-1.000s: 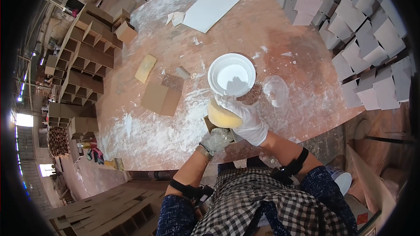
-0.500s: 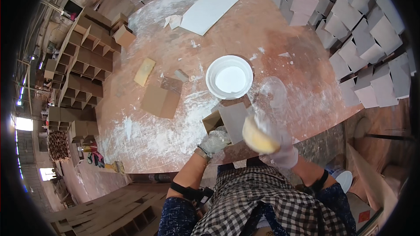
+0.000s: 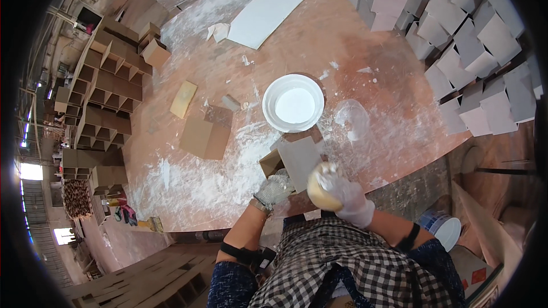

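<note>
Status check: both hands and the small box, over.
Left hand gripping the small open cardboard box. Right hand pressing a yellow sponge at its edge. White bowl behind, apart.

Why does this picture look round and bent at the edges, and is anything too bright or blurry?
Head view: a fisheye lens bows straight lines, so the stacked pale square boxes curve near the dark rim; daylight blows out an opening at far left; the white round bowl is bright but readable; the right hand gripping a yellow sponge looks slightly soft; the left hand steadies a small brown box.

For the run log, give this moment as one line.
left hand: steadies small box | right hand: holds yellow sponge at box | white bowl: beyond
</note>
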{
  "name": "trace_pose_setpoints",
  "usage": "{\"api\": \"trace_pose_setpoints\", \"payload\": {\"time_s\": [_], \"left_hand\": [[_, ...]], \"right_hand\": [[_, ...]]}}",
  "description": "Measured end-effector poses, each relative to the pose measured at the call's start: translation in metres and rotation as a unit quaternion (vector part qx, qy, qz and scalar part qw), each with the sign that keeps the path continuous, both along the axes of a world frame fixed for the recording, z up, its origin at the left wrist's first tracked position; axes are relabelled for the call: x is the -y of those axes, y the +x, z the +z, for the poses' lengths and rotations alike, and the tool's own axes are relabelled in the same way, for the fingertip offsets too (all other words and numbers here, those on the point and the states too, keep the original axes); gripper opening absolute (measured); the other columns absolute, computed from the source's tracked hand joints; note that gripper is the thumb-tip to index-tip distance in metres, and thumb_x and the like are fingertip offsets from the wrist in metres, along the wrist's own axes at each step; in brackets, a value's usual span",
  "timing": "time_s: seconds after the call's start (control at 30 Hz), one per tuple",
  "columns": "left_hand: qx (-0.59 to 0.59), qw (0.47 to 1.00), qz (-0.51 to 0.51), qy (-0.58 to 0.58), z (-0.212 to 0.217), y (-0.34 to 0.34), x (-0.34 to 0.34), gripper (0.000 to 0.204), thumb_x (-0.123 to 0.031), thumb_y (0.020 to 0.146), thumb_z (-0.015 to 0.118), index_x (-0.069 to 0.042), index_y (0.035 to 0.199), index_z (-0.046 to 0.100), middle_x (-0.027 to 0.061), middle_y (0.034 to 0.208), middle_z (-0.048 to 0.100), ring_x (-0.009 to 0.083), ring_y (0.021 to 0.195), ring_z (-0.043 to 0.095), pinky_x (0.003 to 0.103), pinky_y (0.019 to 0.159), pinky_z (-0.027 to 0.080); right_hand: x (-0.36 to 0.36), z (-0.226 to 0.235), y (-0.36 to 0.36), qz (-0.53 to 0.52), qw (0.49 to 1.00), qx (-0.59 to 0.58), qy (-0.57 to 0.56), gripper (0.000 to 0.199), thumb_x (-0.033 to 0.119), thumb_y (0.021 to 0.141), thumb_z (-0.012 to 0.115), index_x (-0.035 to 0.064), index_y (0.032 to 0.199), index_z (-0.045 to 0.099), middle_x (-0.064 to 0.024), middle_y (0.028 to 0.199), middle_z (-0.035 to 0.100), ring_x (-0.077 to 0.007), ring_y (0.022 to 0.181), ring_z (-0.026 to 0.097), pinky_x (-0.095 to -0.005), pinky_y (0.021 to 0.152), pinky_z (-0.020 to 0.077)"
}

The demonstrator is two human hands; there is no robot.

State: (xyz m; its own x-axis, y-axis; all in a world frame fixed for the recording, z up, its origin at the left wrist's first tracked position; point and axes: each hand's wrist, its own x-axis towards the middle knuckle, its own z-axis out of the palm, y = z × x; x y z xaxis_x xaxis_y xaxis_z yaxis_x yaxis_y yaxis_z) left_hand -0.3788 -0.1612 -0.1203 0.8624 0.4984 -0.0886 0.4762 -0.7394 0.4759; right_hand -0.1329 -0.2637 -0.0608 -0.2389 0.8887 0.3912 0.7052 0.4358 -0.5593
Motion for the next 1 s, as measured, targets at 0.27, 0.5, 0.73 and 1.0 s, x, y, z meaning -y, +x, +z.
{"api": "trace_pose_setpoints", "payload": {"time_s": [0.27,0.5,0.73,1.0], "left_hand": [[0.044,0.969,0.118,-0.212,-0.027,-0.011,0.011,0.035,-0.027,0.085,0.045,-0.012,0.114,0.058,0.0129,0.112,0.059,0.027,0.101,0.058,0.036,0.083,0.049],[0.175,0.934,0.208,-0.231,-0.043,0.005,0.015,0.038,-0.032,0.085,0.048,-0.013,0.117,0.057,0.0127,0.111,0.06,0.0288,0.103,0.057,0.035,0.088,0.046],[-0.325,0.941,-0.046,-0.078,0.049,0.043,-0.011,0.04,-0.024,0.091,0.044,-0.008,0.127,0.046,0.0129,0.129,0.046,0.0258,0.118,0.044,0.033,0.098,0.037],[-0.076,0.997,-0.008,-0.009,0.049,0.027,-0.004,0.033,-0.021,0.085,0.047,-0.008,0.113,0.057,0.0169,0.11,0.057,0.0305,0.101,0.057,0.038,0.083,0.05]], "right_hand": [[-0.018,0.031,0.001,-0.062,0.982,-0.176,0.014,0.04,0.013,0.071,0.065,0.0055,0.11,0.056,-0.0105,0.116,0.058,-0.0229,0.096,0.061,-0.0272,0.069,0.0519],[-0.063,0.037,-0.046,-0.023,0.999,-0.027,0.04,0.069,0.011,0.066,0.068,0.0126,0.131,0.045,-0.0102,0.121,0.055,-0.0305,0.106,0.055,-0.0399,0.088,0.0461],[-0.073,0.036,-0.043,-0.002,0.999,-0.002,0.046,0.062,0.012,0.066,0.066,0.0093,0.125,0.049,-0.0142,0.129,0.047,-0.0313,0.119,0.046,-0.0415,0.1,0.0367],[-0.01,0.054,0.004,0.195,0.938,0.099,-0.27,0.038,0.013,0.079,0.062,0.0064,0.116,0.056,-0.0125,0.118,0.056,-0.0211,0.109,0.053,-0.0319,0.096,0.0418]]}}
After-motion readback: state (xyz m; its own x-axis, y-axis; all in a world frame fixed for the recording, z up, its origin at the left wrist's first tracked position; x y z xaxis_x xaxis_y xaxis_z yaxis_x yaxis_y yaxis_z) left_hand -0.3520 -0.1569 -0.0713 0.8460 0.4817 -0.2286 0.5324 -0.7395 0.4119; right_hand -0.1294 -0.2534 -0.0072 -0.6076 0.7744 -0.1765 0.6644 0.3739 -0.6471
